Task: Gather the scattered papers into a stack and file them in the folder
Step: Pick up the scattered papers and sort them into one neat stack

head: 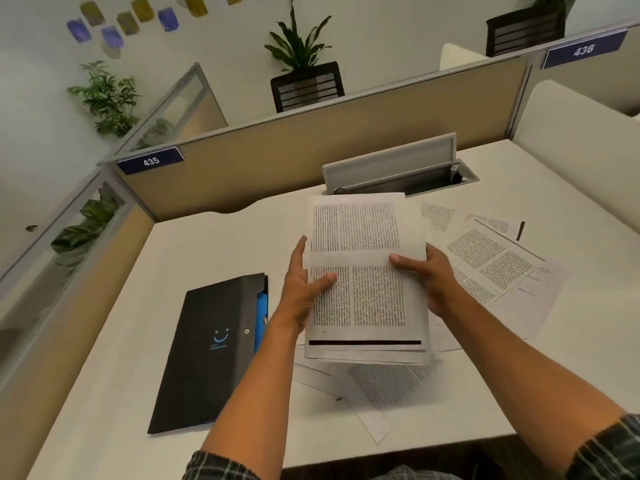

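Observation:
A stack of printed papers (367, 271) is held up above the white desk (194, 251), its text facing me. My left hand (301, 289) grips the stack's left edge, thumb across the front. My right hand (429, 275) grips the right edge, thumb on the page. A black folder (207, 351) with a blue smiley mark lies closed on the desk to the left, a blue sheet showing at its right edge. Loose papers (502, 268) lie spread on the desk to the right, and more loose sheets (381, 386) lie under and in front of the held stack.
A grey cable tray with its lid raised (391, 164) sits at the desk's back edge. Tan partition walls (311, 140) border the desk at the back and left. The desk's front edge runs near my arms.

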`<state>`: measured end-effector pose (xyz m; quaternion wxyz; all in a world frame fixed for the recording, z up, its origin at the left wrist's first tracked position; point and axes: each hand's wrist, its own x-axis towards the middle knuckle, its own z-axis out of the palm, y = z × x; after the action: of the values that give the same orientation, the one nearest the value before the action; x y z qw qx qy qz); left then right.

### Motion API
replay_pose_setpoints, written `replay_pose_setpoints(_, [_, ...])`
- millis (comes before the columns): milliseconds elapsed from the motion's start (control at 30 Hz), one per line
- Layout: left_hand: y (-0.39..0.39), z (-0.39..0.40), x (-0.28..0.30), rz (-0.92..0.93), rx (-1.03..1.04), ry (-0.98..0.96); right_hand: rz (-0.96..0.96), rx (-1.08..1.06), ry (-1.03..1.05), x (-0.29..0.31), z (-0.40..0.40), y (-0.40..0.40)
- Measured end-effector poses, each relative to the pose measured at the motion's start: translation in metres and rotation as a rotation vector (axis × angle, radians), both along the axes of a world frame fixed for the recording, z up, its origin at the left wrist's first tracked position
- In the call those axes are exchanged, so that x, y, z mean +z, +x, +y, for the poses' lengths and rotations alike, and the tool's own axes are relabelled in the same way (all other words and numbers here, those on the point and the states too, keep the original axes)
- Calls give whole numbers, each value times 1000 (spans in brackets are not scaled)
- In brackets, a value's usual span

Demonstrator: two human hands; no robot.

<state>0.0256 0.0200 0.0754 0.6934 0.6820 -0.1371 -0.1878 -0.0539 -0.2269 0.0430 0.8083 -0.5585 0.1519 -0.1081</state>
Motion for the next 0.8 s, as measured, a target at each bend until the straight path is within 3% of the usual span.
replay_pose_setpoints(233, [11,22,18,-27,4,-47,-159,78,-244,37,13,8])
replay_pose_setpoints(567, [0,36,-40,-22,-68,137,-34,174,-227,-25,37,13])
replay_pose_setpoints(700, [12,32,-48,-100,-2,275,93,-29,-219,-38,32,31])
replay_pose_setpoints(800, [19,29,-49,-35,100,254,176,-215,-536,-52,13,45])
